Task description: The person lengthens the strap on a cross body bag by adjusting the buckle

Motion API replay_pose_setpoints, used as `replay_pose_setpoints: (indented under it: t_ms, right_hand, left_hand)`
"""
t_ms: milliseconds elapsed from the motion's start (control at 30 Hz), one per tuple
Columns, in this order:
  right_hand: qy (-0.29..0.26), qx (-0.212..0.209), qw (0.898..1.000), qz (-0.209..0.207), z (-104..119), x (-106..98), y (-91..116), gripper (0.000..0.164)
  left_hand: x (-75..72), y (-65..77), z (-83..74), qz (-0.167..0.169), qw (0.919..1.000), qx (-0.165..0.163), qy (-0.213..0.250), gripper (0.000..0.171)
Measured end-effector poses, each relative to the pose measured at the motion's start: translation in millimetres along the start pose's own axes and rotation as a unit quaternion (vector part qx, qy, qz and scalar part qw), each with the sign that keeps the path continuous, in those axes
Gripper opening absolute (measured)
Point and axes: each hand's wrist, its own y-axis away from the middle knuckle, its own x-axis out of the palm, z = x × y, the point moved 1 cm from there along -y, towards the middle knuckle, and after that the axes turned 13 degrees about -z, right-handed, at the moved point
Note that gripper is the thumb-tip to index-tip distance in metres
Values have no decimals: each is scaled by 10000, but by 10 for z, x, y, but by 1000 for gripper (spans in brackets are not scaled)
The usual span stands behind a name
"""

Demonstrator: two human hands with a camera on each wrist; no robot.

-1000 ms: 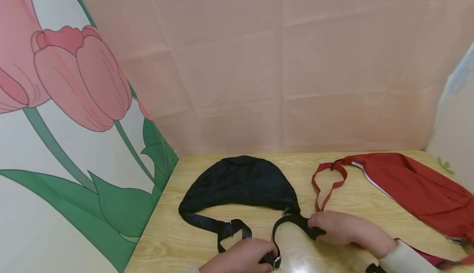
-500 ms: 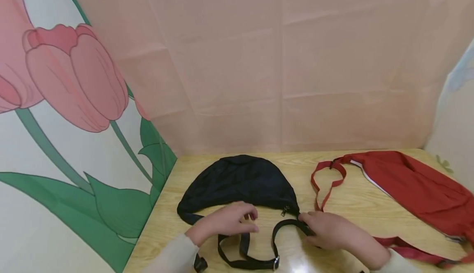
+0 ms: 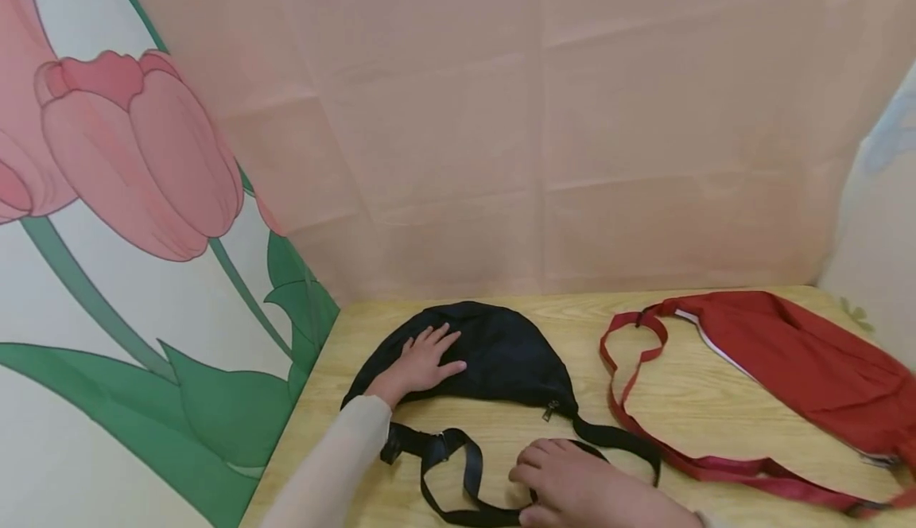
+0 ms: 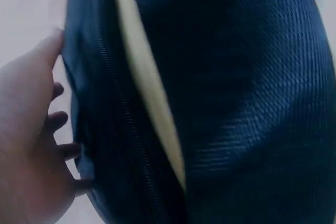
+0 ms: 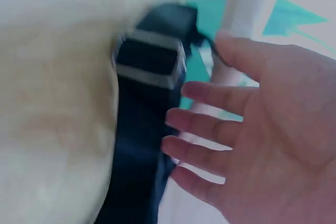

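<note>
A black waist bag (image 3: 504,353) lies flat on the wooden table, its curved side facing the wall and a zip pull (image 3: 549,411) at its lower right corner. My left hand (image 3: 421,365) is over the left half of the bag, fingers spread across the fabric. The bag's black strap (image 3: 472,472) lies looped in front of it. Near the front edge of the view, my right hand (image 3: 568,476) is over the strap and covers part of it. In the right wrist view its loosely extended fingers (image 5: 207,124) are beside the strap's metal slider (image 5: 149,59).
On the right lies a red waist bag (image 3: 801,361) with a white-edged opening. Its red strap (image 3: 744,468) runs close to the black strap's right end. A pinkish cloth (image 3: 444,154) hangs behind the table (image 3: 508,425), and a tulip-patterned panel (image 3: 143,154) stands at left.
My left hand has let go of the strap and moved up and left onto the black bag. My right hand has released the strap's right part and moved left and nearer.
</note>
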Motion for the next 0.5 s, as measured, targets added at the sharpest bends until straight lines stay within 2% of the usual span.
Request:
replay_pose_setpoints:
  t_ms: [167,267,400,500]
  right_hand:
    - [330,-1135,9922,-397,55,202,-60,37]
    - [362,-1244,9911,-320,64,264,-77,35]
    - [325,-1119,9932,-74,91,278,-75,28]
    - [660,-1306,9890,-221,68,298,-56,18]
  left_hand:
    - [114,8,86,212,9990,-84,-375,75]
    - [164,28,160,359,9980,-224,-474,76]
    - [193,56,281,482,9966,-443,-497,78]
    - [155,103,359,429,9961,-621,-453,79]
